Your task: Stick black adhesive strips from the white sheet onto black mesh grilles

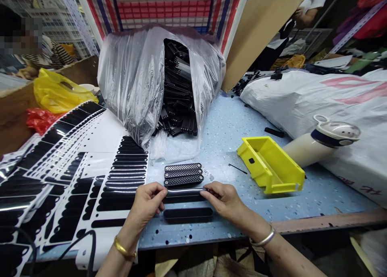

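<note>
A glossy black strip [184, 192] is stretched level between my two hands. My left hand [148, 200] pinches its left end, and my right hand [222, 198] pinches its right end. Just beyond the strip lie three black textured pieces [183, 175] side by side, with small round metal spots at their ends. Nearer to me, a flat black bar with rounded ends [188, 213] rests on the blue speckled table [223, 123]. To the left of my left hand are white sheets [104, 134] with rows of black strips on them.
A clear plastic bag [133, 75] full of black parts stands at the back. On the right are a yellow bin [273, 166], a cream bottle [314, 146] and a large white sack [281, 93]. A yellow bag [56, 91] lies back left. Other people are partly visible behind.
</note>
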Demonstrator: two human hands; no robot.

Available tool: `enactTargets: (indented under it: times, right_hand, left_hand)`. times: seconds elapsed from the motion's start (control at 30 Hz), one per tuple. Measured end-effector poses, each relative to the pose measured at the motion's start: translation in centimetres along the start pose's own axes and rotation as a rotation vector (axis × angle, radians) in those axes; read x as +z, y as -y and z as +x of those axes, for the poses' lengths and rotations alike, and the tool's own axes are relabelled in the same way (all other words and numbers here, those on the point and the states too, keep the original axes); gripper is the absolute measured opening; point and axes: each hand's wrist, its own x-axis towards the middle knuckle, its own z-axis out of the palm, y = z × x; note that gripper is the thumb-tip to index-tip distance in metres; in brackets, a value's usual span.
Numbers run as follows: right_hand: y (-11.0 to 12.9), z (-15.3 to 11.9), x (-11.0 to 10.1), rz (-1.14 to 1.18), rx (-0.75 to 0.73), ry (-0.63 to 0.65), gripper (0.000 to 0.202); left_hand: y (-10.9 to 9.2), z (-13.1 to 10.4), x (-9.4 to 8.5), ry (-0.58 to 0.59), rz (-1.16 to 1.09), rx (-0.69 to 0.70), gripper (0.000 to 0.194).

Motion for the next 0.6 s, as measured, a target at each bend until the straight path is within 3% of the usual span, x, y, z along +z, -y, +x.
enactTargets:
  times: [0.17, 0.43, 0.6]
  right_hand:
    - [-0.3, 1.0, 0.8, 0.056, 0.133, 0.052, 0.041]
    - [-0.1, 1.3, 0.1, 0.101, 0.234, 0.099, 0.049]
    - [1.3, 1.6, 0.7, -0.180, 0.178, 0.008, 0.044]
  left_hand:
    - [0.1, 0.1, 0.0, 0.019, -0.023, 0.012, 0.035]
    - [0.1, 0.0, 0.0, 0.028, -0.032, 0.029, 0.029]
    - [-0.2, -0.1, 0.0, 0.035, -0.046, 0.037, 0.024]
